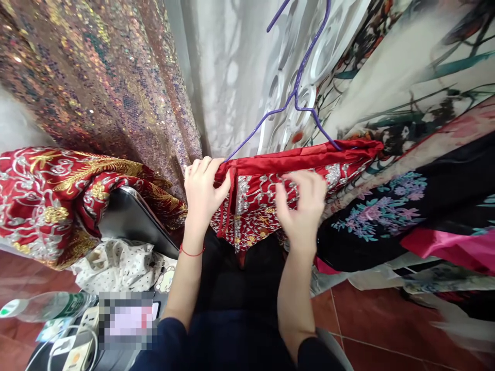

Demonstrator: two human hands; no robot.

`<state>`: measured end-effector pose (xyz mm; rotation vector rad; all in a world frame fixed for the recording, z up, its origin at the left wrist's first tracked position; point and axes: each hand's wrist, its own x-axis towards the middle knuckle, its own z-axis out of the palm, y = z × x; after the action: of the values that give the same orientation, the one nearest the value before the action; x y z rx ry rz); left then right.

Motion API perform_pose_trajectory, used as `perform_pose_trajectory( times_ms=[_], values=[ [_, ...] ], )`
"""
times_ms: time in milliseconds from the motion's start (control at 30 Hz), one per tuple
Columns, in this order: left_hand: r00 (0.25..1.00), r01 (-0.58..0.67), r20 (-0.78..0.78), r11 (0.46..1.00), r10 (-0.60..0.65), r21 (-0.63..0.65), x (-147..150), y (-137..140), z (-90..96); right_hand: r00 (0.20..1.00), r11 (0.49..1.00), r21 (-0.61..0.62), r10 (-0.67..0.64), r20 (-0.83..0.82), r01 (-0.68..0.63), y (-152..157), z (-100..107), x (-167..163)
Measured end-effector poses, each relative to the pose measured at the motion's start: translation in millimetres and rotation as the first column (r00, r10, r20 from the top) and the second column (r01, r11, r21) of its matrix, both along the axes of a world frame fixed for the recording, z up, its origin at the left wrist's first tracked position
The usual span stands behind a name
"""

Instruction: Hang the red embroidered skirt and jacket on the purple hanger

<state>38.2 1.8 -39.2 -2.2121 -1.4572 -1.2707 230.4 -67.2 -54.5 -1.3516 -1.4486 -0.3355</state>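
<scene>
Red embroidered garment (pixel 259 188) spans from the left hand (pixel 203 186) to behind the right hand (pixel 305 206); likely soft, stiffer at stitching, slippery at its waistband (pixel 278 162), best held there. Purple hanger (pixel 296 94) rises above, between both hands. Left pinches the waistband end; right is loosely cupped, blurred, contact unclear.

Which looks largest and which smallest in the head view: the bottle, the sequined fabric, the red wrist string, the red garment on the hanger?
Largest to smallest, as they look:
1. sequined fabric
2. red garment
3. bottle
4. red wrist string
</scene>
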Motion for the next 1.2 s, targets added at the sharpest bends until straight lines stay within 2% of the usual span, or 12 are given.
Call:
perform_pose_trajectory(
  times_ms=[67,133,300,467,533,633,767,900,1033,1100,1200],
  values=[
    [1.0,0.02,0.011,1.0,-0.02,-0.012,-4,0,2.0,0.983,0.986,0.016,-0.166,0.081,0.165,13,18,30],
    [0.998,0.046,0.044,0.999,-0.045,-0.019,-8,2,3.8,0.958,0.967,-0.003,-0.253,0.135,0.255,25,26,57],
    [0.98,0.109,0.172,0.993,-0.1,-0.043,-14,9,5.2,0.953,0.968,-0.055,-0.228,0.202,0.243,41,22,94],
    [0.954,0.064,0.296,0.997,-0.048,-0.044,-30,20,-2.2,0.929,0.958,-0.022,-0.271,0.25,0.286,31,17,112],
    [0.929,0.035,0.37,0.997,-0.008,-0.065,-40,26,-9.8,0.931,0.962,-0.038,-0.25,0.265,0.269,26,17,124],
    [0.863,0.044,0.505,0.996,0.004,-0.083,-53,34,-25.2,0.962,0.987,-0.075,-0.117,0.248,0.139,20,16,142],
    [0.806,0.09,0.592,0.992,-0.023,-0.084,-54,31,-44.3,0.972,0.995,-0.092,-0.025,0.232,0.048,8,11,157],
    [0.831,0.157,0.552,0.981,-0.068,-0.116,-41,19,-50.5,0.977,0.994,-0.102,-0.012,0.215,0.034,-7,-2,160],
    [0.866,0.186,0.498,0.955,-0.049,-0.23,-34,0,-34.4,0.99,0.999,-0.041,0.019,0.14,-0.013,-24,-17,154],
    [0.919,0.201,0.392,0.914,-0.051,-0.353,-34,-16,-17.2,0.994,1.0,-0.003,0.008,0.111,-0.007,-33,-23,148],
    [0.988,0.149,0.125,0.797,-0.093,-0.586,-34,-41,10.9,0.996,0.999,0.044,-0.009,0.092,0.005,-43,-28,139]
  ],
)
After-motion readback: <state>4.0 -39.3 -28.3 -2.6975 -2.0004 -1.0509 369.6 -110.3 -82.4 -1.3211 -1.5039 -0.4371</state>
